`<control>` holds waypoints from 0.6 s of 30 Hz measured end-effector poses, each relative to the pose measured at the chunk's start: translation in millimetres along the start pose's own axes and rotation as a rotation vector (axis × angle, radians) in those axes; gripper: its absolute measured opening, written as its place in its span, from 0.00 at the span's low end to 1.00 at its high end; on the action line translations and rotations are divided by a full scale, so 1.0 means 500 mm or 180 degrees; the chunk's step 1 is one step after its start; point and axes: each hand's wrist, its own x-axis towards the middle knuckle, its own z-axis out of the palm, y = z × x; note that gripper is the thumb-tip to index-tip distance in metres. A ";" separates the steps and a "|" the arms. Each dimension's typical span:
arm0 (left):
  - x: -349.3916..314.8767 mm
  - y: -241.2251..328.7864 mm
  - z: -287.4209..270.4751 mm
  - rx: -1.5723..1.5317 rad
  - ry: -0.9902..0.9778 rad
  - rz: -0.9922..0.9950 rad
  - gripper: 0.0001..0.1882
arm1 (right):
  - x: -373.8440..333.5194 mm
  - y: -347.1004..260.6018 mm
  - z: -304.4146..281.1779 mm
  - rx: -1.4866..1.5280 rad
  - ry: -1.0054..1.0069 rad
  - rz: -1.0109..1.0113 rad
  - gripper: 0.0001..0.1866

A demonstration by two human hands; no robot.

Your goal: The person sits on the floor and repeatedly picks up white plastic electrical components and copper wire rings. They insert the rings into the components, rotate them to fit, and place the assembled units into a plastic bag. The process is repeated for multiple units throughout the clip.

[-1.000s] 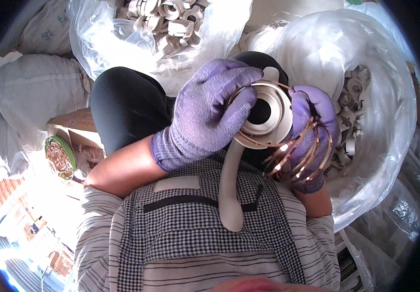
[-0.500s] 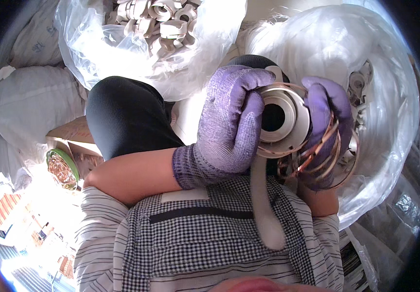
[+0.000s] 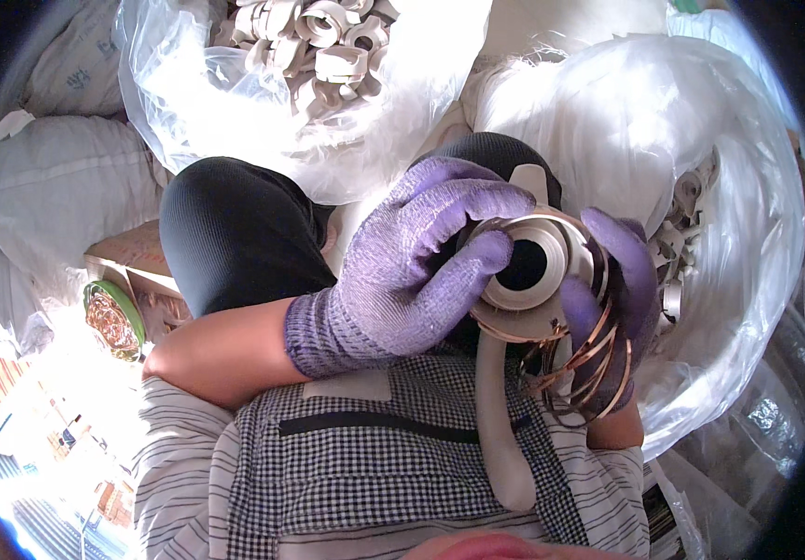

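Note:
A beige round plastic part [image 3: 535, 318] with a dark centre hole and a long curved arm [image 3: 503, 439] is in front of my chest. My left hand [image 3: 374, 266], in a purple knit glove, grips its left side, thumb on the face near the hole and fingers over the top. On its right side, my gloved right hand [image 3: 628, 289] is closed with several thin copper-coloured rings [image 3: 598, 359] hanging about its fingers. One thin copper-coloured ring lies along the part's outer rim; whether it is seated cannot be made out.
Beyond my knee [image 3: 235, 224], a clear plastic bag [image 3: 440, 84] holds several similar beige parts [image 3: 339, 63]. Another clear bag [image 3: 738, 308] at the right holds more beige parts [image 3: 682, 219]. To the left are a cardboard box [image 3: 137, 252], a green-rimmed container of copper-coloured rings [image 3: 111, 322] and white sacks [image 3: 57, 187].
Both hands and the plastic part have moved slightly down, toward my body. My left hand has shifted left, its thumb now on the part's face. The hanging rings have swung lower.

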 end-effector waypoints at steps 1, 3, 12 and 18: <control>0.003 0.002 -0.005 -0.0011 -0.0029 -0.0022 0.14 | 0.001 -0.004 -0.005 -0.0040 -0.0085 -0.0061 0.28; 0.006 0.004 -0.011 -0.0036 -0.0083 -0.0069 0.14 | -0.002 -0.001 -0.008 -0.0486 -0.0172 -0.0364 0.30; 0.004 -0.001 -0.011 0.0122 -0.0107 0.0069 0.14 | -0.012 -0.043 0.002 -0.0847 -0.0287 -0.0271 0.32; 0.009 0.002 -0.026 0.0321 -0.0357 0.0112 0.16 | -0.027 -0.036 0.000 -0.0914 -0.0428 -0.0123 0.38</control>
